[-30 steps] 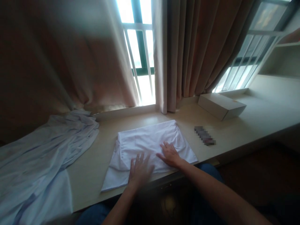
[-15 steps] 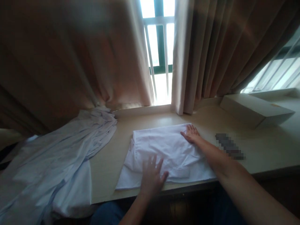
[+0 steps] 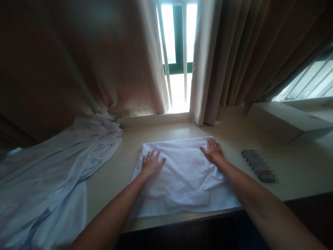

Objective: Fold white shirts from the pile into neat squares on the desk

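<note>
A white cloth (image 3: 182, 170), folded into layers with a few wrinkles, lies flat on the pale tabletop (image 3: 104, 194) near its front edge. My left hand (image 3: 153, 162) rests on the cloth's upper left part, fingers spread. On its upper right corner lies my right hand (image 3: 212, 150), also with fingers apart. Neither hand grips anything.
A large crumpled pale cloth (image 3: 59, 166) covers the table's left side and hangs toward the front. On the right are a blurred-out dark object (image 3: 258, 166) and a pale box-like block (image 3: 283, 121). Curtains (image 3: 125, 62) hang at the back beside a window.
My left hand has moved from above the cloth's lower middle up and left onto its upper left part. My right hand stays at the upper right corner. The view has shifted slightly.
</note>
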A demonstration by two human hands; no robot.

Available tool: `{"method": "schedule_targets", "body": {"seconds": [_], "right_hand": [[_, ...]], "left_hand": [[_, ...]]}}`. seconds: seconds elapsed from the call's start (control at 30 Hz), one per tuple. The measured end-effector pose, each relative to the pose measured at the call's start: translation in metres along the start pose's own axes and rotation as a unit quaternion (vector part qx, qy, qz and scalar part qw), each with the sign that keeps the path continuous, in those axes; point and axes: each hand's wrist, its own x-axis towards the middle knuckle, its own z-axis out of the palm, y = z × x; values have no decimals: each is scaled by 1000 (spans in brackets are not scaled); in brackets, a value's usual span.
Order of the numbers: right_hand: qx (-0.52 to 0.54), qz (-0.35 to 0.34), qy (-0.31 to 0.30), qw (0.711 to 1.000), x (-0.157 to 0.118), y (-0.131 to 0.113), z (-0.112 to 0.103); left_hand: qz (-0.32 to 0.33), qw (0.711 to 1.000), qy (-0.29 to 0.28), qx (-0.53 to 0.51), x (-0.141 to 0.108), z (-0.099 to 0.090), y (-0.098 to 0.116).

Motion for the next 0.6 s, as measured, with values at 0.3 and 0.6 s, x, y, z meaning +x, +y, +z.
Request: {"method": "schedule_targets", "body": {"seconds": [0.3,0.6], "right_hand": [[-10,-11,-3,1000,-1,-2,-4],[-16,-20,2,1000,1,-8,-17]], "left_hand": [[-101,994,24,-17,53,14,-26],[-145,988,57,-25,47,26,-29]]}}
